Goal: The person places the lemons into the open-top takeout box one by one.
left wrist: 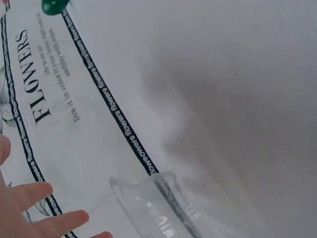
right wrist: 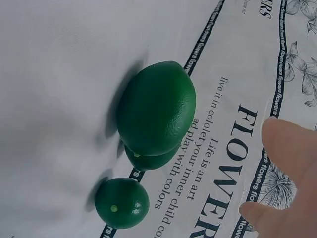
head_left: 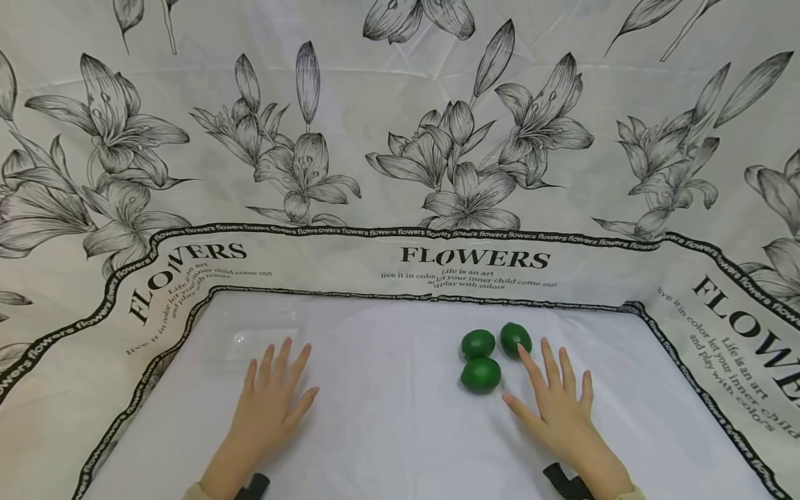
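Three green limes lie close together on the white cloth right of centre: a front lime (head_left: 480, 375), a back-left lime (head_left: 478, 344) and a back-right lime (head_left: 515, 339). My right hand (head_left: 556, 403) is spread just to their right, and its index fingertip overlaps the back-right lime in the head view. In the right wrist view a large lime (right wrist: 156, 108) partly covers another behind it. On the left, a clear plastic tray (head_left: 259, 340) lies on the cloth. My left hand (head_left: 270, 399), fingers spread and holding nothing, is at the tray's near right side.
The white cloth (head_left: 387, 389) has a printed border (head_left: 475, 260) reading FLOWERS along its back and sides. Behind it rises a pale sheet (head_left: 350, 90) with drawn lilies. A dark strap (head_left: 565, 480) shows at the right wrist, another (head_left: 253, 486) at the left.
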Motion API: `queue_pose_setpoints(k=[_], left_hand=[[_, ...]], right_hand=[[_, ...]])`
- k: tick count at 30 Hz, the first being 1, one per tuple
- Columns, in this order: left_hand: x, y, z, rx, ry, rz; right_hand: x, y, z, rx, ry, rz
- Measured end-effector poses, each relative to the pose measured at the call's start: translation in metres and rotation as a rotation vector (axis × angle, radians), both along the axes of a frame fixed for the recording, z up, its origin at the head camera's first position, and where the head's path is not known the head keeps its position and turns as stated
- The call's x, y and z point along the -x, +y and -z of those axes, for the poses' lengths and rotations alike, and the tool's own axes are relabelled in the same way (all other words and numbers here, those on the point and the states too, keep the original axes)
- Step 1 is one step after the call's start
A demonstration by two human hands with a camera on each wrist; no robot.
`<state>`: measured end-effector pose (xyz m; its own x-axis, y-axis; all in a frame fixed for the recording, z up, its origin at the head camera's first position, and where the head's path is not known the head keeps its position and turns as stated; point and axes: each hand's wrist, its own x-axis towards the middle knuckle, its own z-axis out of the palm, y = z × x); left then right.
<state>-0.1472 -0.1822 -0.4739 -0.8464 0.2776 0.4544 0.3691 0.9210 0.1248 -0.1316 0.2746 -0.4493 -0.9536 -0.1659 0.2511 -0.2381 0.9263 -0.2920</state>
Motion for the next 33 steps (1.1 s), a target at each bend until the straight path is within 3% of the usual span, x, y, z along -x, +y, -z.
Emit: queue_pose_setpoints(k=[5,13,18,33], left_hand=[[0.006,-0.009,-0.004,-0.079,0.088,0.005],[0.015,-0.026,-0.006,-0.228,0.272,0.062],[0.022,-0.039,-0.008,-0.317,0.368,0.058],[0.03,-0.076,-0.003,-0.608,0.349,-0.071]], right_hand=[[0.003,-0.007,-0.006,0.08,0.092,-0.021],[0.009,-0.023,-0.019,0.228,0.175,-0.046],[0.016,-0.035,-0.023,0.319,0.224,-0.086],[0.034,-0.08,-0.029,0.497,0.181,-0.18]])
